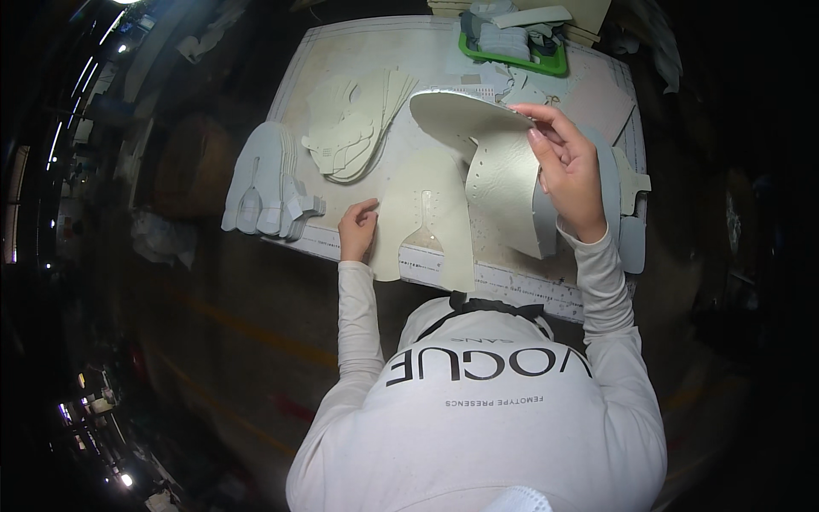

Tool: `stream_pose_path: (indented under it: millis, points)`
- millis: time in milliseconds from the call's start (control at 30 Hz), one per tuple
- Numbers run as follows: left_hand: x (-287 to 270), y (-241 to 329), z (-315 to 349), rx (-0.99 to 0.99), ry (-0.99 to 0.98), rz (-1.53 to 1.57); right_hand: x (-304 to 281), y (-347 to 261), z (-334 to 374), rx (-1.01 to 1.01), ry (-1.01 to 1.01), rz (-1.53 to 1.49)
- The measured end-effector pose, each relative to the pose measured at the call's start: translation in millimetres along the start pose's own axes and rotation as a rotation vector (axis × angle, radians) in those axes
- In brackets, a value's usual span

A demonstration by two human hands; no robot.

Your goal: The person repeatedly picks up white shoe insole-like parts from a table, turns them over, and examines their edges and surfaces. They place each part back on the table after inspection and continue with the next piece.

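My right hand (567, 166) is raised over the table's right half, its thumb and fingers pinching the upper edge of a cream shoe upper piece (503, 171). That piece hangs curved, with a row of small holes showing. Below and left of it, a second cream shoe upper piece (444, 235) lies flat, with a slot and punched holes in its middle; its legs reach over the table's near edge. Beside that piece's left edge is my left hand (357, 230), fingers curled together and fingertips at the edge. Whether they grip anything is hidden.
A fanned stack of cream pieces (354, 128) lies at the back left. Stacked pale grey upper pieces (260, 175) are at the left edge. A green basket (550, 64) of cut parts stands at the back right. More grey pieces (631, 239) lie along the right edge.
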State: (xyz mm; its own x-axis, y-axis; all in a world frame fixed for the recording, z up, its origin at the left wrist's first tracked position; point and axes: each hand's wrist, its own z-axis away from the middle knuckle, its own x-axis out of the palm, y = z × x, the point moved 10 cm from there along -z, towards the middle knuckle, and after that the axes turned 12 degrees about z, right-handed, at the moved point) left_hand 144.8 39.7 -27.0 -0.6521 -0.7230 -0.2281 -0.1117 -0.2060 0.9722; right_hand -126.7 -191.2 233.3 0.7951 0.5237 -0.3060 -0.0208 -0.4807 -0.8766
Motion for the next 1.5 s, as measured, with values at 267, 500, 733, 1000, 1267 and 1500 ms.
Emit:
stream_pose_path:
  millis: [267,500,733,1000,1267,1500]
  points:
    - [20.9,15.1,-7.3,-0.025,0.047,0.144,54.9,164.7,29.6,0.433,-0.162,0.116]
    - [67.7,33.9,-48.2,0.115,0.023,-0.048,53.5,178.7,72.6,0.214,-0.118,0.335]
    - [140.7,46.0,-79.9,0.138,-0.091,-0.297,48.2,168.8,71.4,0.28,-0.173,0.281]
    - [168.8,96.2,-32.4,-0.192,-0.573,0.107,30.4,113.0,23.4,0.057,-0.075,0.233]
    - [142.6,182.5,29.7,-0.145,-0.486,0.508,76.0,84.1,31.8,0.289,-0.34,-0.426]
    - [130.1,209.9,70.0,-0.089,-0.349,0.704,68.7,50.6,55.3,0.39,-0.356,-0.653]
